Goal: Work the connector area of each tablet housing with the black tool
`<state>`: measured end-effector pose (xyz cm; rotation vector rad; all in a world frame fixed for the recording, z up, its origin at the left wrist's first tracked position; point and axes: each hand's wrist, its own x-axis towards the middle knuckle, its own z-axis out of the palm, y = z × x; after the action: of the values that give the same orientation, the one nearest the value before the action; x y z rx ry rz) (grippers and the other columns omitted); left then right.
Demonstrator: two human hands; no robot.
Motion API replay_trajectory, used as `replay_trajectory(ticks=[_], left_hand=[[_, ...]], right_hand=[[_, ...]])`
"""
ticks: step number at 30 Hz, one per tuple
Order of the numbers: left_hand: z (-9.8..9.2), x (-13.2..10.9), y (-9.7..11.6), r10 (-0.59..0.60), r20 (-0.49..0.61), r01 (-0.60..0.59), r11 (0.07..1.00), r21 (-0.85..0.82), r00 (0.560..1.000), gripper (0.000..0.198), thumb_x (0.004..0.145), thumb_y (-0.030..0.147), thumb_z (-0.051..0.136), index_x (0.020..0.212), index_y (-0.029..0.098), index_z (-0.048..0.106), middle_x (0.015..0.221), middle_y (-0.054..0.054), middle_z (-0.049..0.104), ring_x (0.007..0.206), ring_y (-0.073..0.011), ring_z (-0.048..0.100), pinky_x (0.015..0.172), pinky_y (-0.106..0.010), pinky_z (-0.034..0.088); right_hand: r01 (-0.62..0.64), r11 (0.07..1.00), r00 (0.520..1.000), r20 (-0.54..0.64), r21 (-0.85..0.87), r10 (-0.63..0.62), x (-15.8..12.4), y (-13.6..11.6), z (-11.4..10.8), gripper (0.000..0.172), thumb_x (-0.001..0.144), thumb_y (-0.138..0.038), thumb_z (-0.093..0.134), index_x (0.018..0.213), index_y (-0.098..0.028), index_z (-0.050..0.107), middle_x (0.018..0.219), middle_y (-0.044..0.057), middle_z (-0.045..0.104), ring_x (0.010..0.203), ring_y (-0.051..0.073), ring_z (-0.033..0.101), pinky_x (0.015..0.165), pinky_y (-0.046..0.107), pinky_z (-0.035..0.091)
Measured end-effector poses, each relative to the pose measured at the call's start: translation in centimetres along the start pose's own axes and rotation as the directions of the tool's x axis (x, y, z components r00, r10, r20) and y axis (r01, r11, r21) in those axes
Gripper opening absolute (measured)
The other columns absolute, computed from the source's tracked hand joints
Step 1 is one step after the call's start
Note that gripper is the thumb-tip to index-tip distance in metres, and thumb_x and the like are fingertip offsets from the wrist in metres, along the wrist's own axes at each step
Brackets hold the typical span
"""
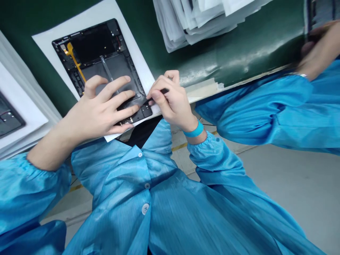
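An opened tablet with a bare black interior lies tilted on a sheet of white paper near the table's front edge. An orange flex cable runs along its left side, and a grey strip crosses its middle. Across the tablet's lower part rests my left hand, its fingers spread over the inside. At the lower right edge of the tablet, my right hand pinches thin black tweezers, whose tips point toward the inside and are partly hidden by my left fingers.
Stacked white foam sheets lie at the back of the green table. Another tablet part rests on white sheets at the far left. On the right, a co-worker's hand and forearm reach over the table edge.
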<state>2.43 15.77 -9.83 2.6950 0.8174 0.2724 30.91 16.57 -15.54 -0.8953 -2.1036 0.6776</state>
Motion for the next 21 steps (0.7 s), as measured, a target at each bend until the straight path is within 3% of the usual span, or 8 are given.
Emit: replay_trajectory(ticks=[3, 7, 11, 15, 21], left_hand=[[-0.2, 0.2, 0.5, -0.066, 0.05, 0.07, 0.995, -0.076, 0.997, 0.038, 0.114, 0.052, 0.065, 0.144, 0.031, 0.076, 0.166, -0.009, 0.067, 0.172, -0.0484, 0.04, 0.133, -0.087, 0.031], [-0.2, 0.5, 0.6, -0.096, 0.043, 0.101, 0.985, -0.138, 0.994, 0.039, 0.108, 0.051, 0.073, 0.139, 0.027, 0.079, 0.161, -0.011, 0.07, 0.17, -0.0522, 0.041, 0.133, -0.092, 0.025], [0.3, 0.3, 0.4, -0.072, 0.006, 0.072, 0.997, -0.04, 0.997, 0.043, 0.109, 0.049, 0.072, 0.146, 0.027, 0.076, 0.163, -0.012, 0.068, 0.17, -0.0513, 0.042, 0.131, -0.09, 0.031], [0.6, 0.2, 0.7, -0.014, -0.025, 0.015, 0.998, 0.057, 1.0, 0.045, 0.112, 0.048, 0.065, 0.147, 0.022, 0.076, 0.16, -0.018, 0.068, 0.165, -0.0563, 0.045, 0.123, -0.091, 0.039], [0.8, 0.0, 1.3, -0.101, -0.056, 0.103, 0.994, 0.041, 0.993, 0.04, 0.11, 0.045, 0.067, 0.149, 0.04, 0.073, 0.167, -0.008, 0.065, 0.172, -0.0479, 0.04, 0.132, -0.081, 0.035]], right_hand=[[-0.012, 1.0, 0.999, -0.029, 0.007, 0.012, -0.1, 0.2, 0.1, 0.052, 0.124, -0.058, 0.027, 0.103, -0.027, 0.063, 0.096, 0.004, 0.071, 0.093, 0.025, 0.069, 0.109, 0.059, 0.052], [-0.023, 1.0, 1.0, -0.003, 0.0, 0.023, 0.0, 0.1, 0.2, 0.056, 0.123, -0.061, 0.025, 0.104, -0.027, 0.064, 0.094, 0.004, 0.071, 0.094, 0.026, 0.069, 0.109, 0.058, 0.052], [0.008, 1.0, 1.0, 0.009, -0.016, -0.008, 0.1, 0.0, 0.2, 0.057, 0.124, -0.062, 0.025, 0.1, -0.027, 0.063, 0.092, 0.002, 0.07, 0.093, 0.025, 0.069, 0.108, 0.058, 0.052], [0.033, 0.999, 0.999, 0.017, -0.008, -0.033, -0.1, 0.1, 0.2, 0.055, 0.124, -0.061, 0.027, 0.098, -0.027, 0.062, 0.091, 0.001, 0.069, 0.09, 0.024, 0.069, 0.108, 0.057, 0.051], [-0.021, 0.996, 0.991, -0.132, 0.082, 0.032, -0.5, 0.1, 0.4, 0.053, 0.122, -0.063, 0.034, 0.097, -0.028, 0.064, 0.084, 0.0, 0.066, 0.084, 0.024, 0.068, 0.112, 0.061, 0.052]])
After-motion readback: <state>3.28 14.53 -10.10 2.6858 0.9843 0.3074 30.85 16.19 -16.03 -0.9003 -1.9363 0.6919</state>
